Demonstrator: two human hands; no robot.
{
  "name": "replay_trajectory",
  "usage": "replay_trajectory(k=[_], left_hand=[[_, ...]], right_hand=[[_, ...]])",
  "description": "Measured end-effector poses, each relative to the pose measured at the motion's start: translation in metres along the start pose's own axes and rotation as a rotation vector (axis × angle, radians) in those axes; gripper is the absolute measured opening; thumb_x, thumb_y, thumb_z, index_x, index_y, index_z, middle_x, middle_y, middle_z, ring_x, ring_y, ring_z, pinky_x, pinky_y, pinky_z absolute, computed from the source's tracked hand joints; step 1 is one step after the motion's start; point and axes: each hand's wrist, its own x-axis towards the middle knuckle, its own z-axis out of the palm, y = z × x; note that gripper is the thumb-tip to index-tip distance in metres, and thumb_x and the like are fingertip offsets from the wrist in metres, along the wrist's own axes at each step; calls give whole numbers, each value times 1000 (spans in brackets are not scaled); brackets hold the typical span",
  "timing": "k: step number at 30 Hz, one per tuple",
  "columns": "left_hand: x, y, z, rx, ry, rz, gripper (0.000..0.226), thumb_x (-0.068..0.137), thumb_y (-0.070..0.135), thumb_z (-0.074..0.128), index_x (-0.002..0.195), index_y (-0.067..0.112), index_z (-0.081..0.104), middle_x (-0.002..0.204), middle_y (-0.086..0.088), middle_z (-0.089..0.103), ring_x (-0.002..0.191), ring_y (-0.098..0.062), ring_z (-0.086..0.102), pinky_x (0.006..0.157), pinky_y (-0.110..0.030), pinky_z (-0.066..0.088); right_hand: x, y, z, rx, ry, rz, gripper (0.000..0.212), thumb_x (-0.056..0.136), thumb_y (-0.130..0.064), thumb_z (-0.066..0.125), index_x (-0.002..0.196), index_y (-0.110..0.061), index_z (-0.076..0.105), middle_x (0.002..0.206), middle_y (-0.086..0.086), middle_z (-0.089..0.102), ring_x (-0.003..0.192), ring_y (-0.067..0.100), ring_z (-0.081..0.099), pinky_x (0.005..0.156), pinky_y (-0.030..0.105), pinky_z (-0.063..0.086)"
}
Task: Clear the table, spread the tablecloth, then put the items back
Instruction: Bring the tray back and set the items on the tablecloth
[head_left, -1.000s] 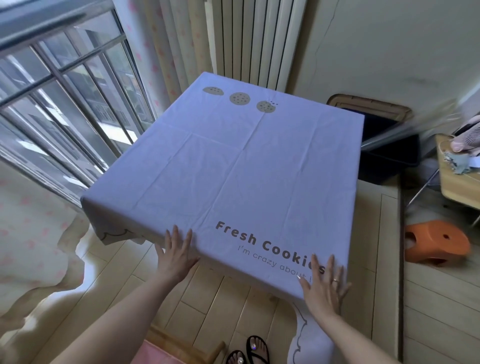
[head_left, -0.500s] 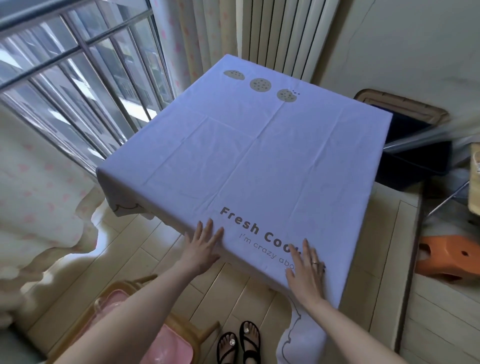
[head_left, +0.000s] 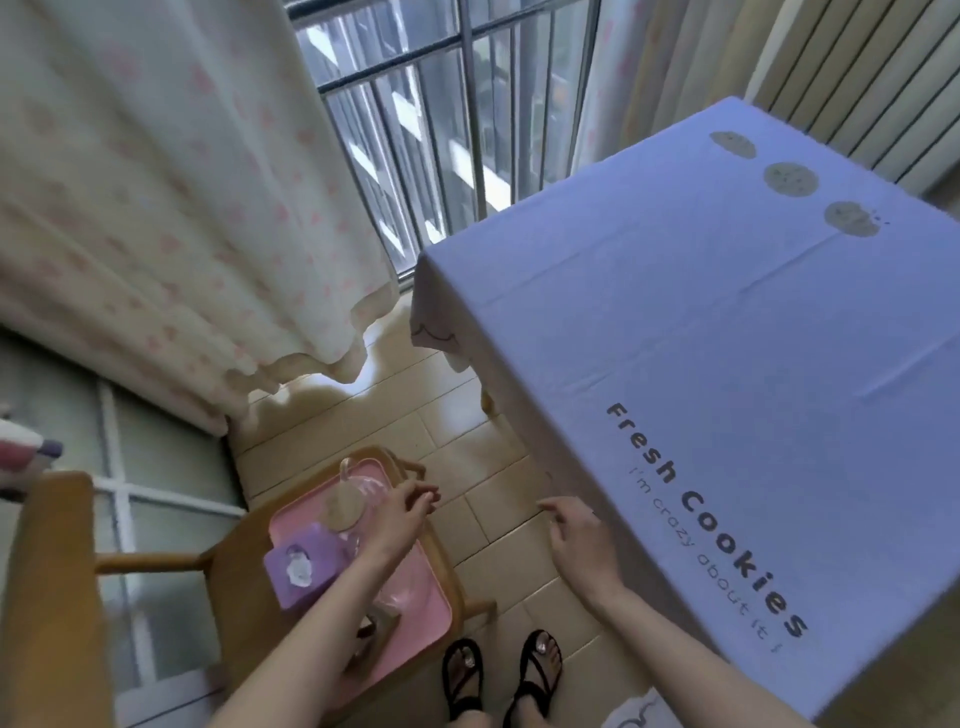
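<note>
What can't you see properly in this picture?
Head view:
- The table: the tablecloth covers it; only one leg shows.
- The tablecloth's far right side: cut off by the picture edge.
- Clear glass things on the pink tray: blurred, partly behind the left arm.
- The striped thing at the left edge: cut off.

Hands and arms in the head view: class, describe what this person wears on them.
No sleeves show: the left forearm and right forearm are bare to the frame's edge. No watch or bracelet at either wrist. The left hand and right hand are ungloved; the picture is too blurred to tell any ring.
</note>
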Motion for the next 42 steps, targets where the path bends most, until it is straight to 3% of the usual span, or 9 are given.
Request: replay_trajectory(k=[5, 11, 13, 15, 20, 28, 30, 34, 42], left_hand=[[-11, -65, -45, -228, 129, -312, 17, 98, 11, 45, 107, 8, 59, 97, -6, 64, 88, -22, 61, 64, -23, 46], [-15, -140, -84, -516, 291, -681, 11, 97, 6, 44, 103, 3, 54, 73, -7, 52, 63, -18, 49, 54, -28, 40], [-14, -161, -94, -580, 337, -762, 11, 98, 9, 44, 102, 5, 53, 80, -9, 54, 69, -19, 52, 51, -25, 48], [-7, -184, -102, -605, 360, -823, 25, 98, 15, 45, 119, 4, 52, 106, -15, 59, 90, -24, 54, 71, -30, 51], [26, -234, -108, -656, 368, -874, 42, 99, 26, 44, 137, 7, 42, 124, -10, 48, 115, -26, 44, 102, -44, 34], [63, -330, -78, -891, 428, -985, 60, 101, 45, 25, 119, -3, 56, 114, -25, 59, 93, -34, 56, 85, -38, 41], [62, -333, -71, -891, 440, -969, 61, 101, 45, 23, 129, -3, 50, 129, -24, 53, 104, -36, 56, 90, -39, 39], [71, -358, -62, -1014, 387, -912, 71, 98, 55, 18, 135, 1, 46, 126, -19, 55, 81, -25, 57, 86, -38, 43], [82, -374, -55, -1078, 412, -886, 75, 89, 70, 21, 134, 18, 51, 129, -14, 58, 113, -30, 58, 102, -47, 43]], right_hand=[[-4, -28, 48, 16, -179, 26, 32, 89, -2, 45, 108, -15, 68, 112, 0, 66, 105, 13, 58, 82, 19, 41], [-1, -47, 97, 23, -309, 78, 33, 85, -1, 47, 106, -14, 68, 110, 1, 67, 102, 15, 61, 88, 25, 47], [4, -51, 115, 50, -318, 102, 29, 85, -3, 49, 104, -13, 69, 108, 3, 68, 101, 17, 62, 88, 29, 49], [12, -54, 134, 67, -334, 139, 26, 87, -9, 51, 105, -14, 68, 107, 1, 69, 100, 17, 62, 86, 29, 48], [51, -50, 197, 32, -388, 213, 24, 90, -21, 54, 111, -17, 66, 109, 1, 69, 99, 18, 63, 80, 28, 48], [112, -12, 302, -65, -417, 311, 33, 90, -18, 52, 122, -15, 62, 119, 6, 66, 109, 25, 60, 90, 34, 48], [118, -2, 319, -130, -401, 311, 38, 89, -17, 51, 126, -17, 59, 122, 8, 64, 112, 27, 58, 89, 33, 45], [124, 15, 344, -218, -380, 295, 41, 86, -17, 48, 126, -18, 55, 119, 11, 63, 108, 31, 59, 86, 36, 47], [133, 18, 356, -253, -328, 340, 26, 83, -18, 53, 106, -16, 64, 106, 11, 68, 99, 32, 62, 79, 33, 46]])
